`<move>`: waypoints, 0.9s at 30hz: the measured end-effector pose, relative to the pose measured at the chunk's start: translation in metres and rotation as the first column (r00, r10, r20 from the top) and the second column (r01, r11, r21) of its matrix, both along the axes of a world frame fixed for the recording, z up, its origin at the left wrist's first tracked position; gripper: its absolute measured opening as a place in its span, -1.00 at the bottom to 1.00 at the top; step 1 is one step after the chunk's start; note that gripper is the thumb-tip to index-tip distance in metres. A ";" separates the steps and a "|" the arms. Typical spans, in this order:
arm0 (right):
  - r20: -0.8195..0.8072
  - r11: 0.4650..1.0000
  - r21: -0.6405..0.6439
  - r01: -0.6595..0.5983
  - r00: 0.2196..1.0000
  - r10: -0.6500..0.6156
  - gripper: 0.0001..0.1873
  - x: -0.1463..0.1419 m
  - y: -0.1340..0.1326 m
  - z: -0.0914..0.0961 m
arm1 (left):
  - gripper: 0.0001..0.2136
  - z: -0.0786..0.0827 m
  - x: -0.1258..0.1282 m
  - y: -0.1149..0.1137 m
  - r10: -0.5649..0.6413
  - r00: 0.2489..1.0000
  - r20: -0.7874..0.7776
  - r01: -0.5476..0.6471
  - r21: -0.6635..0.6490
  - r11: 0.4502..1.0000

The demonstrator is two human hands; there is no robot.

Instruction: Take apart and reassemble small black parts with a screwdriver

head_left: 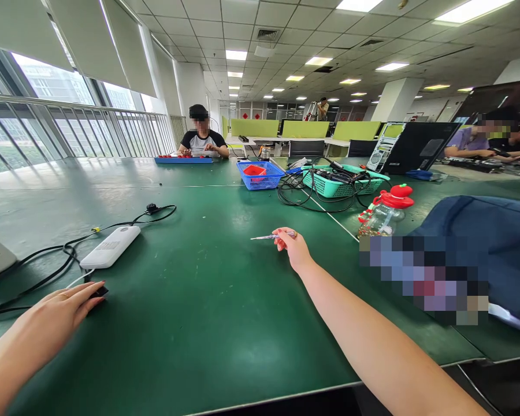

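My right hand is pinched round a slim pen-like stick with a purplish patterned body and a pale pointed end. It is held above the middle of the green table, its point facing left. At the lower left, my left hand has its fingers closed over a small black block, mostly covered by them. Just beyond that hand lies a white power bank with a white cable running from its near end toward the fingers.
Black cords cross the table's left side. Farther back are a blue basket, a teal basket heaped with cables, and a red-topped bottle. A dark blue bag lies at right. A person sits across the table.
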State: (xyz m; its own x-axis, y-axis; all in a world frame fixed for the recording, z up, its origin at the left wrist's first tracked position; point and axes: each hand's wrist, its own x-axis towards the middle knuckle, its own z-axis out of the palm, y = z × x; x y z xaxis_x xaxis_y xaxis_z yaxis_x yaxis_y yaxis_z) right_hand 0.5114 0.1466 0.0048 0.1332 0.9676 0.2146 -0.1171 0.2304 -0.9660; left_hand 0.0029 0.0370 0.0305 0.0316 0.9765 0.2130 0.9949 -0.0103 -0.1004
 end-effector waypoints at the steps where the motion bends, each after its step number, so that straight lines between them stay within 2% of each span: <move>1: 0.000 1.000 0.000 0.002 1.000 -0.002 -0.71 0.000 0.000 0.000 | -0.50 0.000 0.002 -0.001 0.004 1.000 -0.022 -0.004 -0.018 1.000; 5: 0.000 1.000 0.004 0.009 1.000 -0.009 -0.70 -0.001 -0.001 0.000 | -0.44 -0.001 0.010 -0.005 0.078 0.996 -0.049 -0.080 -0.054 0.995; 8: 0.002 1.000 0.004 0.009 1.000 -0.009 -0.69 -0.002 -0.002 0.002 | -0.46 -0.002 0.002 -0.004 0.122 0.993 -0.002 -0.122 -0.031 0.992; 11: 0.008 1.000 0.002 0.014 1.000 -0.014 -0.70 -0.003 -0.003 0.004 | -0.55 0.003 -0.008 -0.003 0.073 0.996 -0.041 -0.074 -0.010 0.997; 14: 0.007 0.999 0.008 0.043 0.999 -0.043 -0.72 -0.004 -0.004 0.006 | -0.57 0.020 0.004 -0.001 0.026 0.999 -0.048 -0.027 -0.027 0.999; 17: 0.053 0.996 0.038 0.075 0.996 -0.077 -0.76 -0.007 -0.008 0.008 | -0.56 0.046 0.050 0.006 -0.035 0.998 0.060 0.040 -0.083 0.996; 19: 0.150 0.995 0.055 0.086 0.984 -0.093 -0.80 -0.010 -0.011 0.010 | -0.59 0.061 0.096 0.015 -0.140 0.985 0.100 0.148 -0.075 0.986; 21: 0.281 0.992 0.081 0.102 0.952 -0.121 -0.82 -0.014 -0.016 0.012 | -0.62 0.067 0.146 0.029 -0.296 0.954 0.049 0.296 0.006 0.955; 23: 0.397 0.982 0.148 0.121 0.902 -0.171 -0.84 -0.018 -0.022 0.015 | -0.63 0.065 0.193 0.045 -0.389 0.921 -0.009 0.389 0.081 0.918; 25: 0.467 0.964 0.237 0.117 0.856 -0.219 -0.85 -0.020 -0.027 0.018 | -0.61 0.054 0.232 0.064 -0.472 0.881 -0.003 0.471 0.087 0.878; 27: 0.500 0.940 0.327 0.094 0.827 -0.257 -0.86 -0.022 -0.032 0.021 | -0.57 0.040 0.261 0.081 -0.504 0.863 0.039 0.501 0.068 0.863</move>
State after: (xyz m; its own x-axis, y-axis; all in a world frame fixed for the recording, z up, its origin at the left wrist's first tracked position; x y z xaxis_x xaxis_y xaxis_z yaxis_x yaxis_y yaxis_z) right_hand 0.4893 0.1150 0.0263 0.0825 0.8277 0.5551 0.4596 0.4626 -0.7581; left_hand 0.2639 0.1185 0.0709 0.5020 0.8185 0.2796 0.8601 -0.5063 -0.0619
